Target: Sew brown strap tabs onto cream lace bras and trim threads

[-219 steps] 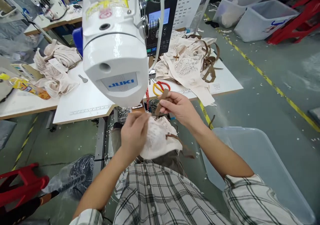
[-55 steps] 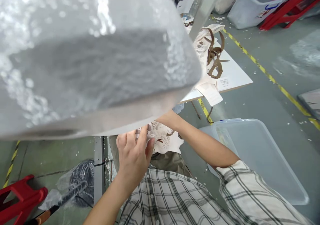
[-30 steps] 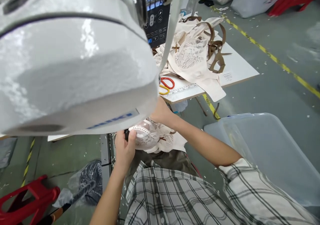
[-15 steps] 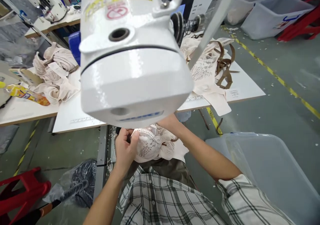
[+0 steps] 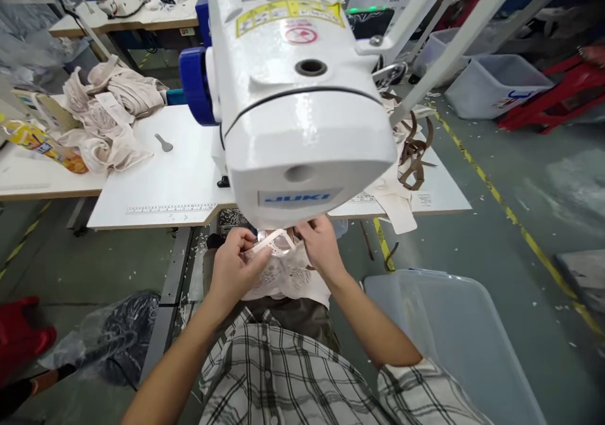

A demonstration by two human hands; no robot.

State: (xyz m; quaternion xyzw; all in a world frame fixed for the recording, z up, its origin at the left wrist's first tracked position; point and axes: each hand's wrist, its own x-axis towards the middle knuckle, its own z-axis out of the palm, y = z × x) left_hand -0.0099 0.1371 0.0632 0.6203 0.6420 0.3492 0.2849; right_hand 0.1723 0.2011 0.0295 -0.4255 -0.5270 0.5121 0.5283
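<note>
A pale pink lace bra (image 5: 278, 273) hangs below the head of a white sewing machine (image 5: 309, 141), over my lap. My left hand (image 5: 239, 266) pinches its edge on the left, thumb on top along a light trim band. At the bra's upper right edge, my right hand (image 5: 320, 243) has its fingers closed on the fabric; its fingertips are partly hidden by the machine head. The needle area is out of sight behind the machine head.
Piled beige fabric (image 5: 113, 110) and an orange drink bottle (image 5: 45, 147) lie on the left. Brown straps (image 5: 416, 154) rest on more lace pieces at right. A translucent plastic bin (image 5: 439, 324) stands low on the right. A small grey tool (image 5: 163, 142) lies on the white tabletop (image 5: 155, 173).
My view has shifted, showing more of the machine and tabletop. The right hand has come down into view from behind the machine head. The bra's edge now lies stretched between both hands.
</note>
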